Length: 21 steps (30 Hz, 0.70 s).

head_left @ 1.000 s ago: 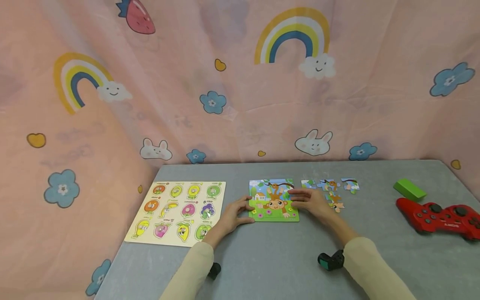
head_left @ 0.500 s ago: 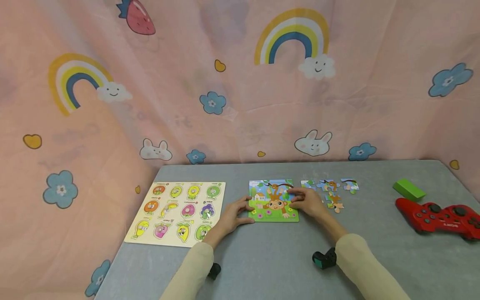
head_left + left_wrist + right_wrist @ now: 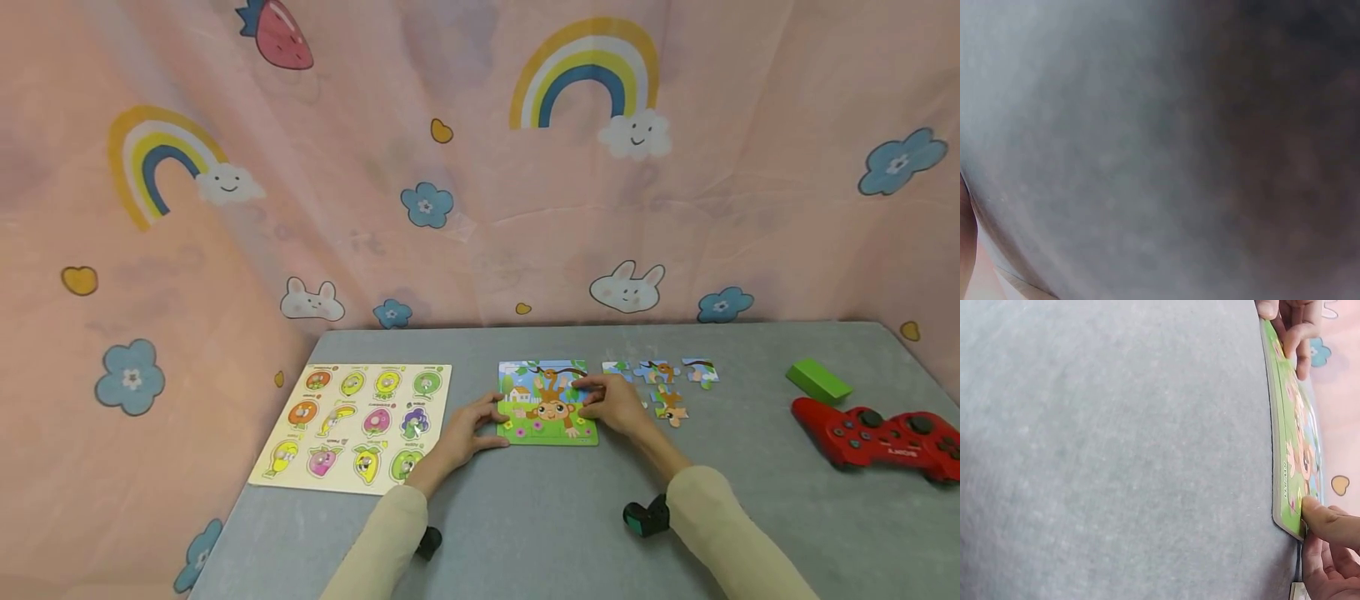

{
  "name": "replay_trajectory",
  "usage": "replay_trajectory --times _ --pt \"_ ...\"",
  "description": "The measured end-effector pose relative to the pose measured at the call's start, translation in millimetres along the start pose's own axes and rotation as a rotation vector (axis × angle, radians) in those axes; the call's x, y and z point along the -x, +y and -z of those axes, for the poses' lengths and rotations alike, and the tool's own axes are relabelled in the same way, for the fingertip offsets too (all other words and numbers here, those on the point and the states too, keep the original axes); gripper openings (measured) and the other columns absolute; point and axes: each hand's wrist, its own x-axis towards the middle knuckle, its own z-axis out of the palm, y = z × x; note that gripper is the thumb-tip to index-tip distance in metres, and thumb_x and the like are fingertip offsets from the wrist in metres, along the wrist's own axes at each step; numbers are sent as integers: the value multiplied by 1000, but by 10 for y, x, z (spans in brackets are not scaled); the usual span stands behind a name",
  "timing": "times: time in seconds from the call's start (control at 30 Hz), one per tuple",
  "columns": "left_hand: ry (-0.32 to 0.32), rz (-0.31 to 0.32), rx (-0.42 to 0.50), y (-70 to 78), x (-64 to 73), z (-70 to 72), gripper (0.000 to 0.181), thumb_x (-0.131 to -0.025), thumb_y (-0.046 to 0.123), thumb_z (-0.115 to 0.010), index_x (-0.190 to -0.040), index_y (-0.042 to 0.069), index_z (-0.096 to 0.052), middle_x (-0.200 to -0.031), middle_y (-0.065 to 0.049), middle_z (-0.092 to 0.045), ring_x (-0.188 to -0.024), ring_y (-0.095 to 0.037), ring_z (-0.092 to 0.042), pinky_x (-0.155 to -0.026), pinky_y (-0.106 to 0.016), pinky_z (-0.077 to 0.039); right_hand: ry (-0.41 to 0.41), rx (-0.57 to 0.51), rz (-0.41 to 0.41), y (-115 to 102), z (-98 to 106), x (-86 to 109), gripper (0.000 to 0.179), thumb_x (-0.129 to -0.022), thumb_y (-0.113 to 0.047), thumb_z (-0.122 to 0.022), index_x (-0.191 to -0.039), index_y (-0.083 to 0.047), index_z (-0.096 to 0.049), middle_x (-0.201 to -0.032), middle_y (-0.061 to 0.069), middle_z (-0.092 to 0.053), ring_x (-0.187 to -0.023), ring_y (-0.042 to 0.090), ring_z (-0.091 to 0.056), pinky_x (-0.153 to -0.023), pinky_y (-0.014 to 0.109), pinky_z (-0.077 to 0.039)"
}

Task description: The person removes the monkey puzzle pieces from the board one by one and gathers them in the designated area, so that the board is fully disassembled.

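Note:
A monkey jigsaw puzzle (image 3: 551, 427) in a flat tray lies on the table between both hands in the head view. My left hand (image 3: 467, 431) holds its left side, thumb at the near corner and fingers on the edge. On the opposite side, my right hand (image 3: 621, 406) grips the right edge. The right wrist view shows the right thumb (image 3: 1329, 524) on top of the puzzle (image 3: 1288, 431), the other fingers curled beside its edge. Several loose puzzle pieces (image 3: 671, 406) lie just right of the right hand. The left wrist view is mostly blurred grey.
A cream fruit puzzle board (image 3: 348, 429) lies to the left, partly behind the left forearm. At the right are a green block (image 3: 819, 380) and a red game controller (image 3: 881, 437). A pink patterned cloth (image 3: 480, 167) hangs behind the grey table (image 3: 525, 533).
My right hand and forearm have shifted slightly left along the puzzle's right edge. The left hand and the puzzle have stayed in place.

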Motion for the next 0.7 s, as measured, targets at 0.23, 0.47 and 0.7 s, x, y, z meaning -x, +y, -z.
replay_trajectory --times 0.23,0.47,0.7 --pt "4 -5 8 -13 -2 0 24 -78 6 -77 -98 -3 -66 -139 -19 -49 -134 -31 -40 -103 -29 -42 43 102 26 -1 -32 -17 40 -72 10 -77 -111 9 -66 -106 26 -64 -92 36 -63 -76 42 -56" --pt "-6 -16 27 -12 5 -4 25 -79 5 -76 -99 -4 -66 -139 -22 -48 -134 -33 -39 -103 -30 -42 27 68 75 19 -42 -27 40 -71 15 -75 -110 13 -64 -111 29 -61 -100 41 -63 -81 39 -57" --pt "-7 -5 34 -4 -1 1 24 -79 4 -76 -99 -4 -66 -140 -21 -48 -135 -32 -38 -104 -31 -41 14 87 96 32 -14 -59 37 -73 11 -76 -109 13 -65 -108 26 -61 -97 39 -65 -78 34 -58"
